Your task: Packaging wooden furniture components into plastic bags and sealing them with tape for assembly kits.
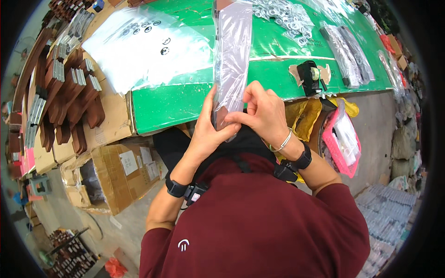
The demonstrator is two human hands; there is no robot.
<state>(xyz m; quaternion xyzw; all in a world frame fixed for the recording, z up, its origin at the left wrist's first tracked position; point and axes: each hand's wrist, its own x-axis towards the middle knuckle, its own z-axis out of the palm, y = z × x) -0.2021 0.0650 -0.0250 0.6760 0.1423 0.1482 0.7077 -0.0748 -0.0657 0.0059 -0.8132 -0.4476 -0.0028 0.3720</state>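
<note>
Above the glossy green worktop (pixel 185 102), the left hand (pixel 208 132) grips a long, crinkly clear plastic bag (pixel 232 51) sheathing a flat brown piece; the right hand (pixel 262 113) pinches its lower edge.

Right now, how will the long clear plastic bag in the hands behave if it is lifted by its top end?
The clear plastic bag probably flops above the brown piece inside it. It looks glossy, so perhaps slippery. The left hand and right hand pinch its lower end.

Glossy clear plastic bag (pixel 232 51); matt brown wood piece (pixel 221 116) inside.
</note>
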